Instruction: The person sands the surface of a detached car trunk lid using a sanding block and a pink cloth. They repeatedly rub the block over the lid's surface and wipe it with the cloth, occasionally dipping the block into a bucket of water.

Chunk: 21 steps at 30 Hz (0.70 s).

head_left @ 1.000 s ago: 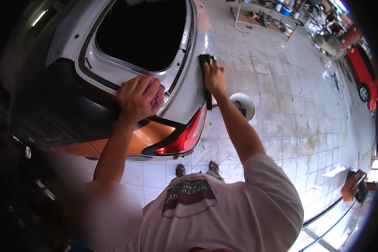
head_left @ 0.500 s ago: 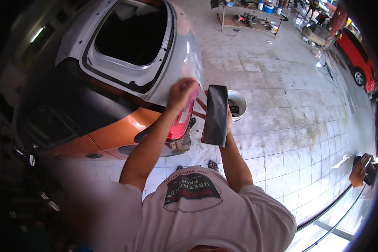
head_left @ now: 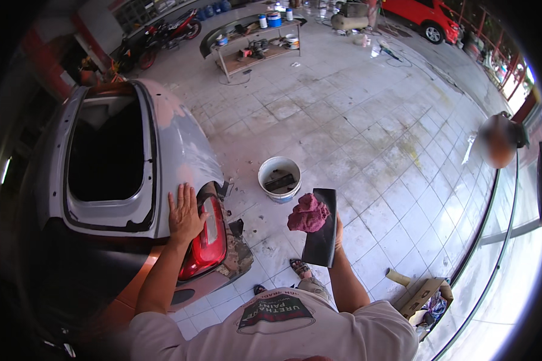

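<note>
My left hand [head_left: 185, 215] lies flat with fingers spread on the car's grey, pink-patched rear panel [head_left: 190, 150], just above the red and clear tail light [head_left: 211, 240]. In my right hand [head_left: 338, 233] is a black rectangular sheet [head_left: 320, 245], gripped along its right side; most of those fingers are hidden behind it. A crumpled maroon rag [head_left: 309, 213] rests against the sheet's upper left face. Beyond the sheet, a white bucket [head_left: 282, 197] with dark pieces inside stands on the floor.
At the back stands a low bench [head_left: 261, 55] with cans and tools. A cardboard box [head_left: 426, 304] lies at lower right, near a glass wall. A power tool with a cord [head_left: 389, 53] is on the tiles. A red car [head_left: 424, 18] and a motorcycle [head_left: 171, 30] stand far off.
My left hand has opened flat onto the panel, from a closed, pinkish blur above it. The maroon rag now shows against the sheet. My right hand has lowered, and the view has shifted.
</note>
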Available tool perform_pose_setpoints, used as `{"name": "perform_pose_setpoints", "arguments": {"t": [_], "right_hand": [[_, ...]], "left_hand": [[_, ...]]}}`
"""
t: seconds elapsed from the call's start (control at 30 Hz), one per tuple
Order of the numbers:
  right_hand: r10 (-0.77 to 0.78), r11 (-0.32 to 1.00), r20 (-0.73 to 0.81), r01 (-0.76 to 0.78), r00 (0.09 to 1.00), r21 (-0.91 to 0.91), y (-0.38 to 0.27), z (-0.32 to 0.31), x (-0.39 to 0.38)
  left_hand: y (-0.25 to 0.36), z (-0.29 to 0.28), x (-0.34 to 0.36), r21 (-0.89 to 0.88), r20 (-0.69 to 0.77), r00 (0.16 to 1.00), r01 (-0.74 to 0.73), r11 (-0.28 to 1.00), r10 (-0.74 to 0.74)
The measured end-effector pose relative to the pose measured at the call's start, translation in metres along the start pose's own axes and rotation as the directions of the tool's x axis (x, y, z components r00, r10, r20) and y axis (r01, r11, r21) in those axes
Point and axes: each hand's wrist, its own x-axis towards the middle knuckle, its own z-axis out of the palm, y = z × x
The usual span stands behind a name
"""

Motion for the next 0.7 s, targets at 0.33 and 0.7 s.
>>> {"name": "perform_pose_setpoints", "arguments": {"t": [0.33,0.7], "right_hand": [[-0.234,0.971,-0.049,0.232,0.971,-0.05,-0.078,-0.022,-0.048],[-0.324,0.94,0.075,0.33,0.943,-0.089,-0.15,-0.004,-0.038]], "left_hand": [[-0.037,0.018,0.158,0.084,0.09,0.956,0.272,0.959,-0.28],[0.015,0.008,0.028,0.012,0.019,0.969,0.248,0.969,-0.248]]}}
